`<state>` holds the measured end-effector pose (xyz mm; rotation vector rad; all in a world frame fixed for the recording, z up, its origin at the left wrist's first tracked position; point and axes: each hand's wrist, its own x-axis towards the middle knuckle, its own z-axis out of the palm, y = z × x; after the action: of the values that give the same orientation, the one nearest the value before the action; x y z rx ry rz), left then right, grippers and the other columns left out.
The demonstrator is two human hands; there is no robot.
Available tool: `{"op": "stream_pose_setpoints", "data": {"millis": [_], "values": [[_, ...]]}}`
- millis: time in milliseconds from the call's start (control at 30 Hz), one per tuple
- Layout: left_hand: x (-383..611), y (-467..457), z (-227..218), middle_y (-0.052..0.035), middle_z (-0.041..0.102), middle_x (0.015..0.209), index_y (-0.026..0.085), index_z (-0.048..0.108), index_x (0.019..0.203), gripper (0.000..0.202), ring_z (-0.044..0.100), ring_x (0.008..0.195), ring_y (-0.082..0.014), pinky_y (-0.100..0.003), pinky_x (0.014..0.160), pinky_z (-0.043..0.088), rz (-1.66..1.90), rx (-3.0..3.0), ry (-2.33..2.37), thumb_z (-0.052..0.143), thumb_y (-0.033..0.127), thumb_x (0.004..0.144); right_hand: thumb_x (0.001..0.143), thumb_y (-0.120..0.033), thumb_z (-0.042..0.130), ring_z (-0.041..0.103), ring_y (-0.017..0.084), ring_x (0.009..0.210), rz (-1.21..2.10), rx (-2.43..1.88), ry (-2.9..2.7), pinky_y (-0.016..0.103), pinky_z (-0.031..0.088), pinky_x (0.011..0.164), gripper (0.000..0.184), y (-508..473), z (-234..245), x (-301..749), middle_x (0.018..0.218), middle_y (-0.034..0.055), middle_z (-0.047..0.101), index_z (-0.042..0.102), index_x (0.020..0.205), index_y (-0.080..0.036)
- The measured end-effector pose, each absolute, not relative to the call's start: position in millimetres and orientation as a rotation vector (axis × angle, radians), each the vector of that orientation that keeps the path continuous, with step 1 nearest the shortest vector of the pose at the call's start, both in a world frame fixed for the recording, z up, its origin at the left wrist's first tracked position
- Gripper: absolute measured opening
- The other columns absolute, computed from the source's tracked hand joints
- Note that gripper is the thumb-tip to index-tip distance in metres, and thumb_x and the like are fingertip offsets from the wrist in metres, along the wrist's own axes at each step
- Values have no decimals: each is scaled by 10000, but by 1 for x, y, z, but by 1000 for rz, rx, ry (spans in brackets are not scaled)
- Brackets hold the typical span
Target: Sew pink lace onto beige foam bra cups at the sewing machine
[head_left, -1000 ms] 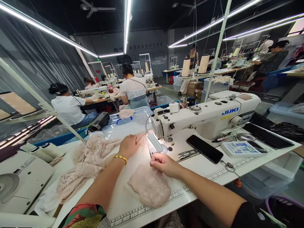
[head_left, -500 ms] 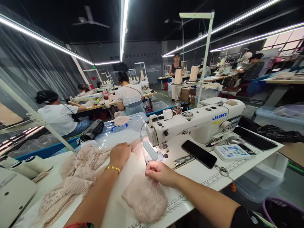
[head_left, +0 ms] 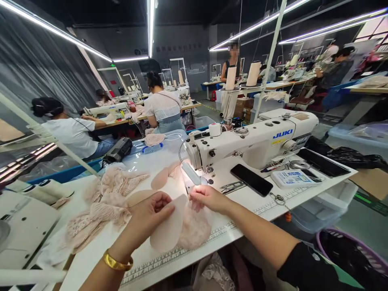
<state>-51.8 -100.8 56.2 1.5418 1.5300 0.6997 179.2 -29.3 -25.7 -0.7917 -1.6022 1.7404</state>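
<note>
My left hand [head_left: 148,214] is closed, pinching a smooth pale pink oval pad [head_left: 169,228] between thumb and fingers, over the table's front part. Beside it, my right hand [head_left: 209,199] pinches the top of a pink lace piece [head_left: 195,232], which hangs down behind and right of the pad. Both hands are just in front of the lit needle area of a white sewing machine [head_left: 257,141]. A similar pad [head_left: 159,178] lies flat beyond my left hand, and another pale pad [head_left: 141,197] is partly covered by that hand. Crumpled lace fabric [head_left: 100,214] lies to the left.
Thread snips [head_left: 232,187], a black phone [head_left: 251,180] and a white-and-blue box [head_left: 292,178] lie right of the needle area. A ruler strip [head_left: 169,258] runs along the front edge. Thread cones [head_left: 50,190] stand at left. Several people work at machines beyond.
My left hand has come back toward me from the far fabric and now holds a pad beside the lace piece. My right hand keeps its pinch on the lace. The view has shifted slightly.
</note>
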Motion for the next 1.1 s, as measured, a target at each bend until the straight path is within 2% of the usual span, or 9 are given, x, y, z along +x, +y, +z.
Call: {"op": "stream_pose_setpoints", "data": {"millis": [167, 300, 433, 567, 633, 767, 900, 1000, 1100], "values": [[-30, -121, 47, 13, 639, 726, 232, 639, 861, 199, 596, 686, -187, -257, 570, 420, 563, 1767, 1550, 596, 427, 876, 866, -790, 556, 631, 133, 620, 1733, -713, -1633, 247, 410, 596, 637, -40, -21, 186, 695, -24, 603, 632, 904, -158], [-24, -115, 43, -22, 705, 864, 243, 647, 957, 164, 650, 782, -218, -308, 657, 497, 578, 2039, 1595, 576, 377, 897, 832, -565, 761, 605, 139, 657, 1624, -717, -1716, 257, 431, 645, 409, -54, -12, 189, 694, -44, 577, 627, 887, -183], [-23, -101, 53, -88, 667, 1232, 256, 586, 1229, 436, 627, 1130, -284, -399, 910, 527, 613, 2349, 1378, 684, 405, 831, 944, -349, 653, 578, 146, 684, 1244, -725, -1988, 263, 420, 649, 155, -71, 4, 195, 718, -18, 629, 671, 883, -207], [-31, -88, 67, 20, 635, 742, 241, 585, 885, 126, 600, 675, -185, -286, 603, 447, 289, 2346, 1430, 567, 365, 893, 1013, -268, 523, 612, 197, 784, 585, -648, -2086, 325, 466, 732, 165, -80, 17, 195, 843, 54, 699, 670, 959, -216], [-39, -85, 67, 14, 577, 647, 236, 546, 781, 132, 539, 606, -183, -299, 580, 399, 375, 2503, 1571, 508, 303, 889, 1026, -229, 464, 626, 220, 842, 352, -642, -2068, 362, 487, 775, 204, -79, 16, 191, 924, 88, 723, 667, 1013, -225], [-50, -88, 50, -52, 644, 736, 233, 586, 782, 219, 576, 720, -225, -380, 731, 466, 499, 2896, 1522, 442, 227, 947, 1029, -167, 381, 625, 214, 983, 334, -641, -2212, 357, 497, 860, 306, -61, -6, 185, 1120, 91, 721, 680, 1046, -232], [-43, -89, 28, -54, 692, 906, 224, 632, 956, 108, 631, 829, -243, -404, 774, 508, 230, 2978, 1160, 529, 193, 959, 987, -181, 453, 587, 180, 845, 394, -616, -2481, 284, 455, 764, 274, -26, -33, 193, 943, 31, 714, 695, 870, -235], [-29, -74, 17, -56, 695, 986, 223, 633, 1006, 285, 636, 933, -234, -397, 845, 507, 254, 3023, 1004, 424, 37, 955, 984, -210, 482, 574, 178, 843, 403, -543, -2593, 267, 431, 746, 251, -4, -39, 206, 944, 24, 716, 697, 861, -244], [-16, -50, 6, -50, 669, 905, 207, 617, 918, 265, 604, 817, -217, -366, 754, 485, 219, 3053, 1086, 418, 38, 959, 1005, -183, 424, 570, 185, 875, 361, -477, -2643, 272, 418, 741, 311, 9, -38, 217, 1006, 35, 729, 696, 865, -242]]}}
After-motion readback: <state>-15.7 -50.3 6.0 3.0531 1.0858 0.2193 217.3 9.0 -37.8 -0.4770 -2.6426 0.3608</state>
